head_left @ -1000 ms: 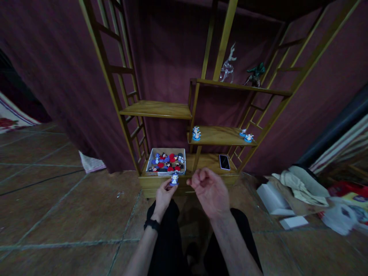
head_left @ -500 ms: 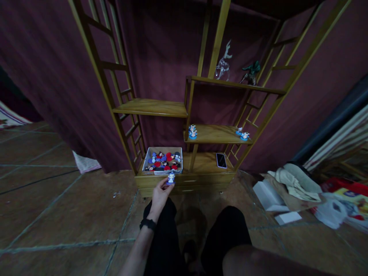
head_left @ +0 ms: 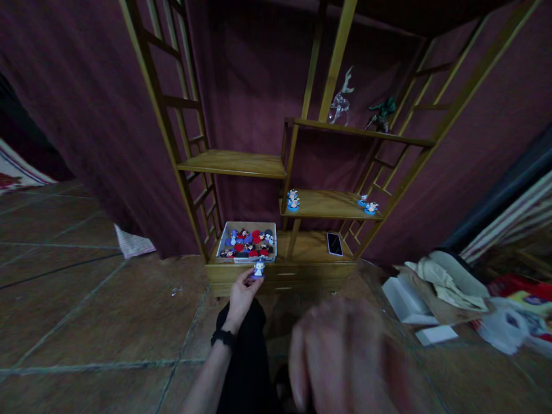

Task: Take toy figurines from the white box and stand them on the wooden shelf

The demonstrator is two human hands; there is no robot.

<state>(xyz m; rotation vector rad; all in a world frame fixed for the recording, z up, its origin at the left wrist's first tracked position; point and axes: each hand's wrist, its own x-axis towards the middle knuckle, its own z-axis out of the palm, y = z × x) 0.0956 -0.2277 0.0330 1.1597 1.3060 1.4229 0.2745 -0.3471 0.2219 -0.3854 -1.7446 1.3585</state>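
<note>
Between the thumb and fingers of my left hand [head_left: 242, 294] is a small purple-and-white figurine [head_left: 259, 269], held upright in front of the cabinet's drawers. Just behind it stands an open cardboard box [head_left: 221, 244] with several red, purple and dark figurines [head_left: 249, 246] jumbled inside. My right hand [head_left: 345, 356] looms large and smeared by motion at the lower middle, close to the camera; its fingers are too blurred to read. Blue-based figurines [head_left: 293, 202] stand at the left end of the small middle shelf [head_left: 325, 203], and two more figurines [head_left: 370, 207] at its right end.
A phone [head_left: 334, 244] lies on the cabinet's lower top. Above, a clear deer ornament [head_left: 340, 103] and a dark green statuette [head_left: 382, 114] stand on the upper right shelf [head_left: 362, 130]. White boxes [head_left: 407, 302], cloth and plastic bags [head_left: 502, 325] lie on the floor at right.
My right hand has come into view at the lower middle, blurred. The left hand still holds the figurine in nearly the same spot. The whole view has shifted slightly.
</note>
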